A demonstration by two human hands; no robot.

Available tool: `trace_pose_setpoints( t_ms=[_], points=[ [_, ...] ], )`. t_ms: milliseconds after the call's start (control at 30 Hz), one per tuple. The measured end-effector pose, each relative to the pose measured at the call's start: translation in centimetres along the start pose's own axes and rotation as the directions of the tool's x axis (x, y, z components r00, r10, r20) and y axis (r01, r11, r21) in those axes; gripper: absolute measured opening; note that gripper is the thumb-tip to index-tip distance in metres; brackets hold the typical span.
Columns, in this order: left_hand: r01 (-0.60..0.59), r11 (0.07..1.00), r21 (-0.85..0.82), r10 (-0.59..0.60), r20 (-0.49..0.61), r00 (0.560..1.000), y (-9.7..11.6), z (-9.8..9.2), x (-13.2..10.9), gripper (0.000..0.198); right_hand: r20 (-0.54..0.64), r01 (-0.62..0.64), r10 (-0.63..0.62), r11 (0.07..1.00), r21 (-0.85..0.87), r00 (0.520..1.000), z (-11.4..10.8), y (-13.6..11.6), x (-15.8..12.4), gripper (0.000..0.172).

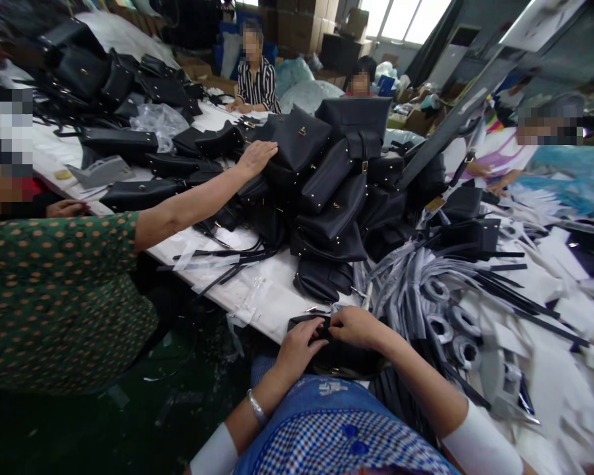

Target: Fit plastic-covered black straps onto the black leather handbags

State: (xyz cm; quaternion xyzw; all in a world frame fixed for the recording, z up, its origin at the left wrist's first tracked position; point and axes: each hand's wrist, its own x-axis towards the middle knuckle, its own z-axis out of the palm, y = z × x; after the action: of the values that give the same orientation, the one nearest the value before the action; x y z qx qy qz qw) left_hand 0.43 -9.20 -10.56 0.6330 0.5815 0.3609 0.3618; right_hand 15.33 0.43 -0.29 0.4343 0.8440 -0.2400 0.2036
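Note:
A black handbag (346, 361) rests against my lap at the table's front edge, with small gold-coloured hardware on it. My left hand (299, 344) bends its fingers over the bag's upper left side, thumb inward. Close beside it, my right hand (357, 327) has its fingers pinched together at the bag's upper edge. The exact bit between those fingertips is too small to make out. Just beyond my hands, another black bag (321, 278) lies on the table below a tall pile of black bags (331, 198).
A co-worker's hand (257, 158) reaches from the left onto the pile. Wrapped straps (408, 290) and tape rolls (462, 349) lie to the right, near a grey tape dispenser (505, 382). A slanted metal post (455, 119) rises on the right. Other people stand around the table.

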Motion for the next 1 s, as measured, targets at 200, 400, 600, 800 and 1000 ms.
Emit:
trace_pose_setpoints(
  t_ms=[200, 400, 600, 800, 1000],
  points=[
    [0.002, 0.996, 0.09, -0.002, 0.001, 1.0, -0.1, 0.2, 0.1, 0.045, 0.014, 0.028, -0.028, 0.999, -0.028, 1.0, -0.3, -0.6, 0.6, 0.027],
    [0.023, 0.991, -0.129, -0.029, -0.039, 0.999, -0.2, 0.5, 0.5, 0.041, 0.0, 0.059, -0.06, 0.998, -0.038, 0.998, 0.0, -0.8, 1.0, 0.028],
    [-0.011, 0.991, -0.136, 0.024, 0.093, 0.995, -1.3, -0.9, 1.2, 0.045, -0.02, 0.03, -0.031, 0.999, -0.041, 0.999, 0.6, 0.7, 0.7, 0.031],
    [-0.272, 0.962, 0.002, 0.245, 0.426, 0.871, -2.3, -3.8, 4.3, 0.035, -0.035, 0.048, -0.049, 0.999, -0.016, 0.998, 0.9, 0.8, 0.7, 0.032],
    [-0.336, 0.934, -0.119, 0.345, 0.54, 0.768, -3.4, -3.5, 6.9, 0.029, 0.01, 0.047, -0.046, 0.997, -0.065, 0.999, 0.6, 0.5, 0.7, 0.032]
  ],
)
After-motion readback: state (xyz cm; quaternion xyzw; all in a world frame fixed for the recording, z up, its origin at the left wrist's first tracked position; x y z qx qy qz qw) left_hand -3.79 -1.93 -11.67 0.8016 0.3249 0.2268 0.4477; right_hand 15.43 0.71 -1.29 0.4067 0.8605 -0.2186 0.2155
